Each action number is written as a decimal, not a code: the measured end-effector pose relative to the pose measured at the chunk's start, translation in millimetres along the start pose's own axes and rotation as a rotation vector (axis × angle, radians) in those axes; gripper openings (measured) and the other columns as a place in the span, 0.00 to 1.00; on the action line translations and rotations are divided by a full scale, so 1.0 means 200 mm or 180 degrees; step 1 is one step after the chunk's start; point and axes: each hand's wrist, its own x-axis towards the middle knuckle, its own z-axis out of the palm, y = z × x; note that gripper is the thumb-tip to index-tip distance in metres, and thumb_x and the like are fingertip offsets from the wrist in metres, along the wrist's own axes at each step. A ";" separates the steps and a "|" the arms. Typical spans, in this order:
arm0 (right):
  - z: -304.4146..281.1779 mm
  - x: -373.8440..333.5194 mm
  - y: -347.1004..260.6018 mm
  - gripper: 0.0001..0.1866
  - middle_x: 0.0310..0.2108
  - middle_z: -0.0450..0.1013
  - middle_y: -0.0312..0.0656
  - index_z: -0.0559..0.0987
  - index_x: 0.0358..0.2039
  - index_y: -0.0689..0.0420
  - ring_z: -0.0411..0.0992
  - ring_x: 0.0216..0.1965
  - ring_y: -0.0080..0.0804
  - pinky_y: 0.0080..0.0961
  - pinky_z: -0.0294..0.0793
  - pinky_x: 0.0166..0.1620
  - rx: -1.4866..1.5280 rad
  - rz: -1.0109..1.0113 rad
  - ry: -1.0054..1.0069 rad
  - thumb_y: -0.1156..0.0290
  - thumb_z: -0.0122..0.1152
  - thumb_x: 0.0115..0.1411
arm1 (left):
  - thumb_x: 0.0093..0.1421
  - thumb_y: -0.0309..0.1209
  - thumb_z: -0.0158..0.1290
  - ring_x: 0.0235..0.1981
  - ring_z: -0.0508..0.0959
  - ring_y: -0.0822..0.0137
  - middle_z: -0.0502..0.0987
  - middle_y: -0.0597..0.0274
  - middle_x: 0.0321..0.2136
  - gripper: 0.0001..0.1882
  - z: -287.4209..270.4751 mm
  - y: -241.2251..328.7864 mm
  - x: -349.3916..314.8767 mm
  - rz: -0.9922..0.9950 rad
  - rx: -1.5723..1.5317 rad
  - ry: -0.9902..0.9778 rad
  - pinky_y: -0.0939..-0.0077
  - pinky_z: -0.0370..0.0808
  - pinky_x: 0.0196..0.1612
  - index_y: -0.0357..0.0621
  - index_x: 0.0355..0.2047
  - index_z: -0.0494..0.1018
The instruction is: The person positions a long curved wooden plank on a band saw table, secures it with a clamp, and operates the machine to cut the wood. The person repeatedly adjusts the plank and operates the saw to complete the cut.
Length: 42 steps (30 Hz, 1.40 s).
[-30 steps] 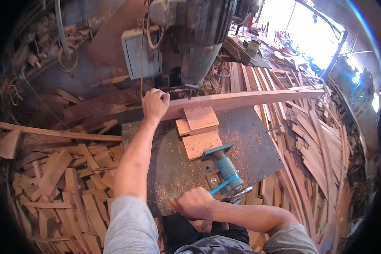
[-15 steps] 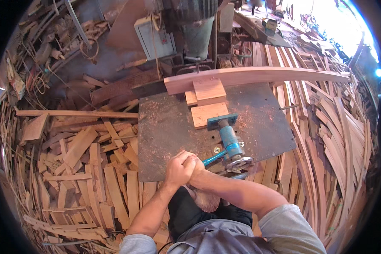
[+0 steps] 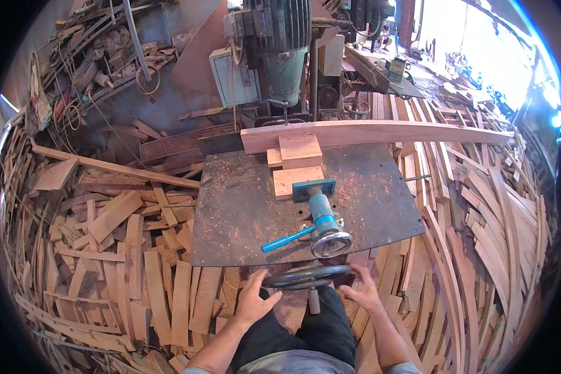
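Note:
A dark handwheel (image 3: 305, 277) with a downward-pointing grip handle (image 3: 314, 302) sits below the front edge of the metal worktable. My left hand (image 3: 255, 299) is at its left rim, thumb and fingers apart. At the right rim is my right hand (image 3: 363, 289), its fingers also spread, thumb toward the wheel. On the table, a blue clamp (image 3: 321, 212) with a small chrome wheel (image 3: 331, 245) and a blue lever (image 3: 288, 239) presses against wooden blocks (image 3: 298, 181). Behind those blocks stands a long curved board (image 3: 380, 133).
The dark metal table (image 3: 230, 206) carries scattered wood shavings. Above its far side hangs a machine with a finned motor (image 3: 276, 31). Offcuts (image 3: 115, 218) are heaped on the left, and long curved strips (image 3: 498, 212) lie stacked on the right. A grey electrical box (image 3: 234, 78) stands behind.
My hands were together on the clamp's lever; they have let go and moved down and apart to the handwheel's two sides. The lever has swung to point further left. The head view has shifted.

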 end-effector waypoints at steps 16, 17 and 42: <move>0.09 0.26 0.24 0.08 0.12 0.68 0.38 0.76 0.14 0.57 0.66 0.17 0.24 0.29 0.65 0.23 -0.1004 0.0701 -0.1016 0.75 0.65 0.45 | 0.61 0.32 0.60 0.34 0.84 0.64 0.83 0.52 0.32 0.09 0.39 -0.32 0.03 -0.0341 -0.1003 0.0360 0.72 0.78 0.38 0.39 0.38 0.81; 0.07 0.26 0.17 0.08 0.13 0.69 0.42 0.76 0.14 0.57 0.68 0.17 0.27 0.30 0.66 0.23 -0.1261 0.0677 -0.1102 0.74 0.65 0.46 | 0.61 0.32 0.60 0.33 0.83 0.65 0.83 0.54 0.31 0.09 0.41 -0.36 0.00 -0.0704 -0.1037 0.0239 0.73 0.78 0.38 0.39 0.37 0.81; 0.16 0.34 -0.32 0.21 0.17 0.75 0.44 0.79 0.15 0.56 0.77 0.22 0.43 0.38 0.77 0.27 -0.2251 -0.1347 -0.1361 0.50 0.70 0.46 | 0.63 0.27 0.46 0.22 0.73 0.66 0.74 0.59 0.25 0.09 0.93 -0.83 -0.24 -0.0995 -0.0802 0.0070 0.69 0.67 0.22 0.41 0.26 0.73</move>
